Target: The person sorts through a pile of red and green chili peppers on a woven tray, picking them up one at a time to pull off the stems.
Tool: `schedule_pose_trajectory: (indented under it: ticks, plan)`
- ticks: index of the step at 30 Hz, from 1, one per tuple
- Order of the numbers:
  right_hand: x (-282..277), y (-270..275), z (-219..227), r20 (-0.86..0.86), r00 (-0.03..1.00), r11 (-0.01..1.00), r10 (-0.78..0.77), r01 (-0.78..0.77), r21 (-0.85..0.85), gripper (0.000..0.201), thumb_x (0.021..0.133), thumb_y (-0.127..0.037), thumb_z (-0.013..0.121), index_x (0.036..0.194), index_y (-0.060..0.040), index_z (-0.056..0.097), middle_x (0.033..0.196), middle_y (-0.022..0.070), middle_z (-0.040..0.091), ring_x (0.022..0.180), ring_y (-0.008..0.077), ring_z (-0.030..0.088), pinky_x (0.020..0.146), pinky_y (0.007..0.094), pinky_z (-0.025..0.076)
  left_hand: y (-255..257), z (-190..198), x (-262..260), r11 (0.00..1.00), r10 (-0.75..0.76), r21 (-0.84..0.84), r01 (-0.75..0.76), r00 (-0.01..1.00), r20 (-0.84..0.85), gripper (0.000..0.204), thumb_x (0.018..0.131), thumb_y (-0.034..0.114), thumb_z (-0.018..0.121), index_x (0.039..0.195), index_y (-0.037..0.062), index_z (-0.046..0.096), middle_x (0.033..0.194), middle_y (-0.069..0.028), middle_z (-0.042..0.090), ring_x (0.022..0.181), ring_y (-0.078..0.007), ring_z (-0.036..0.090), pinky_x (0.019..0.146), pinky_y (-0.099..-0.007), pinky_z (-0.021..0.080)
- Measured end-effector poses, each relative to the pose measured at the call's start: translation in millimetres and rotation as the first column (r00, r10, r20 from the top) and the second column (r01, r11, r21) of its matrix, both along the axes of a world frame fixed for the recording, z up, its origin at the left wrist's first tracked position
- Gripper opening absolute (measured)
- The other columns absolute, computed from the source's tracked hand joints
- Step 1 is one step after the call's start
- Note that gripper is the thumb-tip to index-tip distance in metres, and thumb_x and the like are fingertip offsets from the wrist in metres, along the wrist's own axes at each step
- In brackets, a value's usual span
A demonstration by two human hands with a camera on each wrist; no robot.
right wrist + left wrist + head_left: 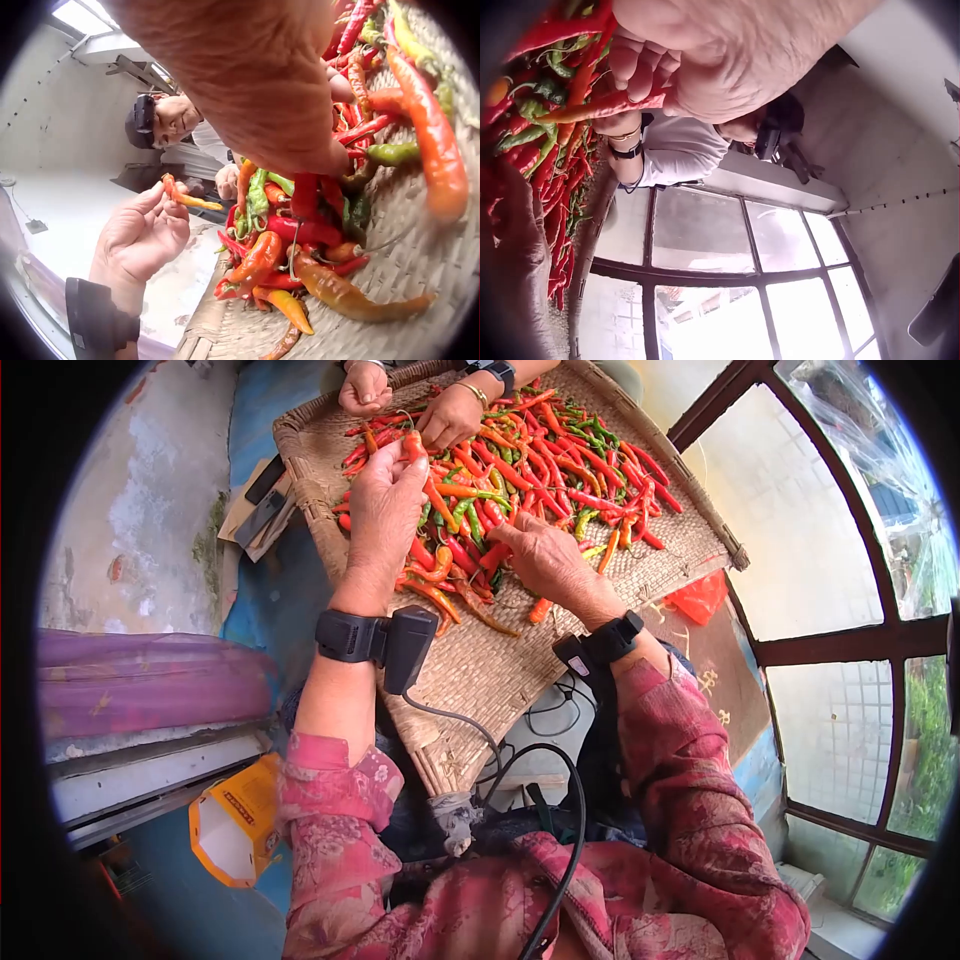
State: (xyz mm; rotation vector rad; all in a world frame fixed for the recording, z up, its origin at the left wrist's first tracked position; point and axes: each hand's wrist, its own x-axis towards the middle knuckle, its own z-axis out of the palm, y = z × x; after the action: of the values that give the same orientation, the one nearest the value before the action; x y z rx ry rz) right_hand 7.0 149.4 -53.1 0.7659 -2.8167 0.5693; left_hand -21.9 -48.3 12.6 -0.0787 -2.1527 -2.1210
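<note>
In the head view my left hand [382,505] is raised over the left side of the pile of chili peppers [540,460]. Between thumb and fingers it pinches one chili pepper, red shading to orange-yellow, its tip pointing away from the palm in the right wrist view [180,193]. My right hand [548,560] reaches down into the near edge of the pile, fingertips among the peppers. Right beneath it shows a red chili pepper [304,201]; I cannot tell whether the fingers grip it. Curved orange-brown peppers [345,289] lie close by on the woven mat [390,262].
Across the mat another person's hands [455,415] work at the far edge of the pile. A raised rim [690,485] edges the woven tray. Framed windows [810,510] stand to the right, a yellow box [240,815] at lower left. A black cable [575,790] runs between my arms.
</note>
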Motion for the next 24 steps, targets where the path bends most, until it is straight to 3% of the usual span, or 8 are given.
schedule_pose_trajectory:
  ticks: [3,6,11,13,14,16,22,24]
  plan:
    - [-5.4,-5.7,-1.2,-0.020,1.000,0.999,-0.021,0.022,0.039,0.021,0.075,-0.004,0.059,0.096,-0.0087,0.062,0.085,0.0125,0.054,0.080,0.0303,0.057,0.066,0.0405,0.047,-0.9,-4.7,-2.9,0.962,0.131,-0.225,-0.152,0.986,-0.104,0.046,0.085,0.018,0.057,0.123,-0.0060,0.046,0.108,-0.0168,0.059,0.085,-0.0159,0.060,0.076,-0.0269,0.048]
    - [-5.8,-1.6,15.1,-0.149,0.989,0.989,-0.007,-0.015,-0.144,0.016,0.074,-0.009,0.066,0.089,-0.0065,0.062,0.083,0.0111,0.053,0.081,0.0289,0.055,0.068,0.0382,0.046,-1.5,-2.1,4.2,0.959,0.097,-0.253,-0.129,0.986,-0.135,0.045,0.085,0.018,0.057,0.121,-0.0062,0.047,0.107,-0.0171,0.059,0.084,-0.0155,0.060,0.075,-0.0264,0.048]
    - [-0.4,1.9,35.3,-0.336,0.933,0.963,-0.131,0.040,-0.266,0.017,0.083,-0.013,0.062,0.092,-0.0016,0.055,0.078,0.0090,0.053,0.077,0.0232,0.055,0.066,0.0343,0.045,18.3,-9.4,17.8,0.949,-0.308,-0.064,0.308,0.951,0.019,0.039,0.084,0.024,0.064,0.112,-0.0021,0.057,0.094,-0.0082,0.063,0.082,-0.0106,0.057,0.073,-0.0246,0.048]
    - [10.9,-3.4,37.5,0.234,0.972,0.749,0.033,0.131,-0.650,0.016,0.092,-0.018,0.052,0.096,-0.0024,0.051,0.071,0.0046,0.052,0.065,0.0141,0.053,0.059,0.0275,0.044,28.8,-10.3,24.7,0.908,-0.390,-0.148,0.392,0.920,0.046,0.034,0.088,0.026,0.058,0.111,0.0015,0.057,0.084,0.0031,0.057,0.069,-0.0024,0.048,0.059,-0.0182,0.042]
    - [16.3,-5.0,40.5,0.304,0.947,0.747,0.106,0.126,-0.653,0.021,0.097,-0.023,0.044,0.093,-0.0033,0.049,0.065,-0.0001,0.048,0.057,0.0073,0.049,0.053,0.0225,0.041,32.9,-10.6,26.4,0.885,-0.436,-0.145,0.441,0.897,0.068,0.031,0.088,0.025,0.058,0.109,0.0018,0.059,0.081,0.0041,0.056,0.066,-0.0011,0.046,0.057,-0.0170,0.041]
    - [17.1,-6.6,34.7,0.306,0.949,0.748,0.070,0.153,-0.646,0.027,0.094,-0.021,0.048,0.111,-0.0008,0.051,0.080,0.0128,0.061,0.072,0.0228,0.061,0.064,0.0337,0.047,39.0,-12.0,27.5,0.898,-0.410,-0.128,0.421,0.906,0.104,0.027,0.088,0.026,0.058,0.102,0.0026,0.061,0.077,0.0050,0.055,0.062,0.0003,0.045,0.054,-0.0150,0.038]
    - [11.3,1.9,24.2,0.320,0.941,0.850,0.108,0.079,-0.521,0.033,0.092,-0.031,0.051,0.084,0.0004,0.047,0.067,0.0192,0.050,0.063,0.0309,0.054,0.057,0.0401,0.042,43.8,-7.0,25.5,0.965,-0.252,0.109,0.237,0.956,0.148,0.023,0.089,0.027,0.056,0.088,0.0039,0.059,0.072,0.0031,0.054,0.063,-0.0016,0.047,0.056,-0.0186,0.038]
    - [8.5,9.2,21.8,0.275,0.959,0.927,0.071,0.039,-0.373,0.029,0.090,-0.030,0.055,0.095,-0.0015,0.055,0.067,0.0064,0.052,0.060,0.0150,0.050,0.057,0.0318,0.043,37.9,-6.7,18.7,0.973,-0.191,0.161,0.167,0.970,0.150,0.024,0.090,0.029,0.055,0.091,0.0060,0.057,0.074,0.0030,0.055,0.061,-0.0020,0.051,0.053,-0.0167,0.041]
